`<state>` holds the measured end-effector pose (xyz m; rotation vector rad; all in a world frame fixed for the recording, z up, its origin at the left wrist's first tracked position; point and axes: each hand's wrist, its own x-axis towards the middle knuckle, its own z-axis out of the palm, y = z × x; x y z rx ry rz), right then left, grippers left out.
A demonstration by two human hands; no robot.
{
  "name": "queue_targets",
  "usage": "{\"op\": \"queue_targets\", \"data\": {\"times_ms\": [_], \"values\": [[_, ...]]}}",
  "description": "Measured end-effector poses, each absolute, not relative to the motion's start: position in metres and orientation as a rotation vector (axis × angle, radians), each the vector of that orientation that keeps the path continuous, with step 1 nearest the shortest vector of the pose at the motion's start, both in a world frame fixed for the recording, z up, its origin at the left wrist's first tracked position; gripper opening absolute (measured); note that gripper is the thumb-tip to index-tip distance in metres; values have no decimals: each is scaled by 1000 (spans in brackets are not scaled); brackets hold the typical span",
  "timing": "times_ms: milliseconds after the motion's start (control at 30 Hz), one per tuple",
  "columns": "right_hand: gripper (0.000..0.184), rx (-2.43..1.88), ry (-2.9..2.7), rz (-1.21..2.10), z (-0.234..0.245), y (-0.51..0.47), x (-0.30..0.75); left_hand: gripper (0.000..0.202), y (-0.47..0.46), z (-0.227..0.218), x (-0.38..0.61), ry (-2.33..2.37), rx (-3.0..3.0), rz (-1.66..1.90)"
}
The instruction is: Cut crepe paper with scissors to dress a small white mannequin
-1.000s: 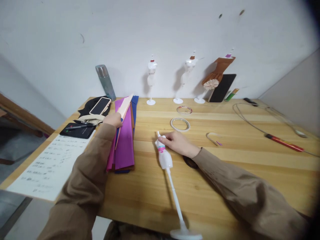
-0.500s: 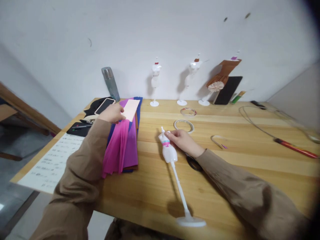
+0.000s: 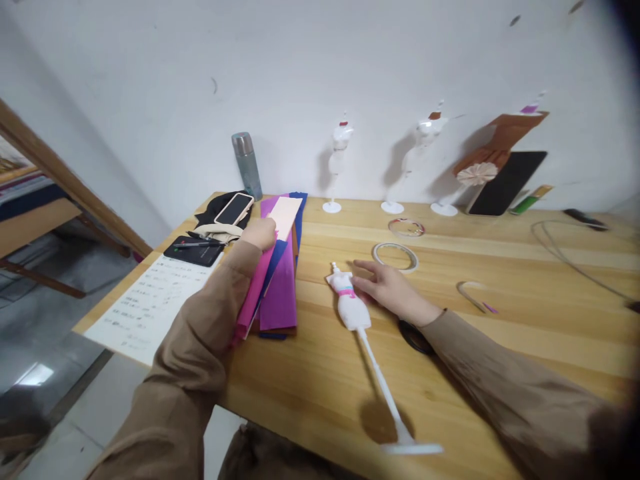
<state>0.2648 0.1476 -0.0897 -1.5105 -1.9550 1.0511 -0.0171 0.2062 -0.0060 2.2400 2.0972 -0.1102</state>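
My left hand [image 3: 259, 233] is closed on the upper end of the pink crepe paper [image 3: 256, 293], its fingertips partly hidden. Under that lie purple sheets [image 3: 280, 293], blue sheets [image 3: 299, 207] and a pale peach sheet [image 3: 287, 212]. A small white dress-form mannequin [image 3: 353, 312], with a pink and light blue band at its chest, lies on the table, its round base [image 3: 413, 449] toward me. My right hand [image 3: 387, 287] is beside the mannequin's shoulder, fingers apart and holding nothing.
Three mannequins stand along the wall, one in a brown paper dress [image 3: 505, 137]. Tape rolls [image 3: 414, 260], a black ring [image 3: 415, 338] and a curved strip [image 3: 470, 293] lie to the right. A phone [image 3: 234, 209], flask [image 3: 246, 163] and written sheet [image 3: 150, 307] are left.
The pink crepe paper has shifted and turned under my left hand, baring more blue and purple. My right hand has let go of the mannequin, which now lies lower. The view has swung left.
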Motion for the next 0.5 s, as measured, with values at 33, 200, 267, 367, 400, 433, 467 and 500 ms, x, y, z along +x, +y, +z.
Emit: {"op": "queue_targets", "data": {"times_ms": [33, 200, 267, 367, 400, 433, 467, 500], "values": [[62, -1537, -1992, 981, -89, 147, 264, 22, 206, 0, -18, 2089, 2231, -63], [52, -1568, -2120, 725, -81, 144, 263, 12, 202, 19, -16, 2003, 2137, 237], [45, -1550, -2118, 698, -79, 143, 262, 17, 198, 18, -12, 1863, 1956, 501], [39, -1429, -2042, 842, -76, 139, 260, 12, 195, 10, -2, 1530, 1532, 852], [40, -1367, -1979, 956, -74, 138, 259, 9, 194, 6, 3, 1443, 1424, 901], [42, -1307, -1896, 1087, -72, 135, 257, 8, 194, 2, 8, 1377, 1335, 931], [46, -1252, -1802, 1221, -70, 132, 256, 7, 194, -2, 13, 1327, 1259, 962], [51, -1204, -1709, 1348, -67, 130, 254, 7, 194, -6, 19, 1288, 1195, 989]]}}
